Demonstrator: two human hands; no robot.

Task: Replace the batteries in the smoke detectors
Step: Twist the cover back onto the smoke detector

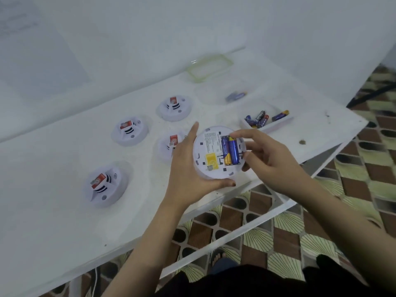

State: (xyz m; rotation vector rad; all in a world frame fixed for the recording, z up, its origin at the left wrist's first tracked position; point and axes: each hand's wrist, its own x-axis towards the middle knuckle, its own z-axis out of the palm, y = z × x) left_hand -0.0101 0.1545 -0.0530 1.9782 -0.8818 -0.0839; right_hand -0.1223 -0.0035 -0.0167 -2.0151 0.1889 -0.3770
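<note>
The left hand (186,166) gripped the upturned smoke detector (211,151) above the near edge of the white table (64,211), with its thumb hooked under the near rim and its fingers together along the left side. Two blue-and-gold batteries (230,150) lay side by side in the detector's open bay. The right hand (267,159) curled its forefinger over their far ends, thumb by the right rim (whether it pinched a battery could not be told). Four other detectors (129,130) sat to the left, and a white tray (276,125) of loose batteries (259,120) sat just beyond.
</note>
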